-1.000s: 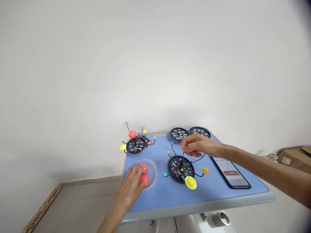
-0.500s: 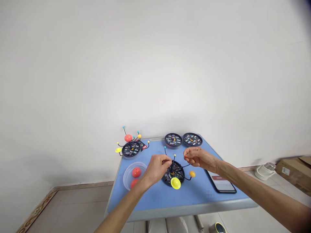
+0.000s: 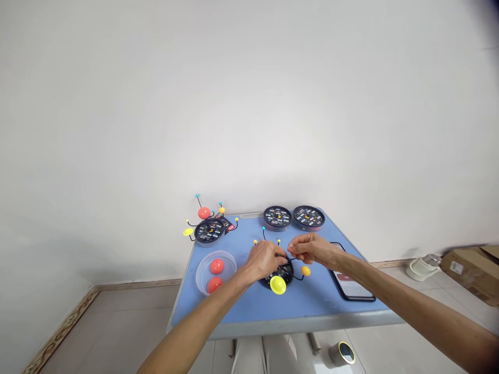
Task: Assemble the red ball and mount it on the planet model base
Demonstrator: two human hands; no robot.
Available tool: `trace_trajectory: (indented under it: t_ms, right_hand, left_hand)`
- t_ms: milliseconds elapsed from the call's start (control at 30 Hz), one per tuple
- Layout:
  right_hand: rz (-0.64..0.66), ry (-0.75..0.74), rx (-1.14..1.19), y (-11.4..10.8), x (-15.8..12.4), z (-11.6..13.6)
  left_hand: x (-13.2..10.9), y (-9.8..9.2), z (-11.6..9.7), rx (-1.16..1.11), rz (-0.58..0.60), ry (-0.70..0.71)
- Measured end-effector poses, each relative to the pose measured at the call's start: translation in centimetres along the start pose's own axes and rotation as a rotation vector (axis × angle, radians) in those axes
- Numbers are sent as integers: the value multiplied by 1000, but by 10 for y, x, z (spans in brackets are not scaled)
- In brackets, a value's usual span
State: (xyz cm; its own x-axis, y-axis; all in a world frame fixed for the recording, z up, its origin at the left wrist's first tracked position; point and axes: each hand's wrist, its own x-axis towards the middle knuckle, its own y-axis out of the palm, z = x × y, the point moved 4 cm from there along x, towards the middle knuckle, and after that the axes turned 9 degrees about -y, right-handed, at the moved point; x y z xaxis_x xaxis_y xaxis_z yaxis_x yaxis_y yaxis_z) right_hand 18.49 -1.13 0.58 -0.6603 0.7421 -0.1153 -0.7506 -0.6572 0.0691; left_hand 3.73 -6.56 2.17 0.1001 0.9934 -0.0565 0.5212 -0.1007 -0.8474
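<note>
A solar system model (image 3: 287,276) with a round black base and bent rods stands in front of me. A large yellow ball (image 3: 278,284) is at its near side, an orange ball (image 3: 306,270) at its right, and small yellow and blue balls top its far rods. My left hand (image 3: 265,258) reaches over the base, fingers closed on a black rod that they partly hide. My right hand (image 3: 314,249) pinches a small red ball (image 3: 290,250) at the tip of a rod pointing right.
A clear plastic dish (image 3: 202,270) with two red balls sits at the left. Behind it stands another assembled model (image 3: 209,231). Two round black discs (image 3: 277,216) lie at the back; a phone (image 3: 353,285) lies at the right of the blue table (image 3: 241,309).
My right hand has moved left with the red ball to the rod. My left hand has shifted right, over the model's centre. The view has tilted slightly.
</note>
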Motion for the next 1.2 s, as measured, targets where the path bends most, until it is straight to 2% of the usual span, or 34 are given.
trace_trajectory:
  t_ms: [433, 667, 900, 1067, 1200]
  right_hand:
    - [-12, 81, 86, 2, 2, -11]
    - [-38, 87, 62, 6, -1, -7]
    - [-21, -13, -186, 5, -1, -3]
    - [60, -104, -432, 2, 0, 5]
    - [76, -69, -413, 1, -2, 5]
  left_hand:
    - [1, 5, 4, -8, -20, -50]
    - [0, 7, 4, -11, -39, -53]
    - [0, 7, 3, -17, -35, -73]
    - [0, 7, 3, -19, -29, -67]
    - [0, 7, 3, -20, -22, -56]
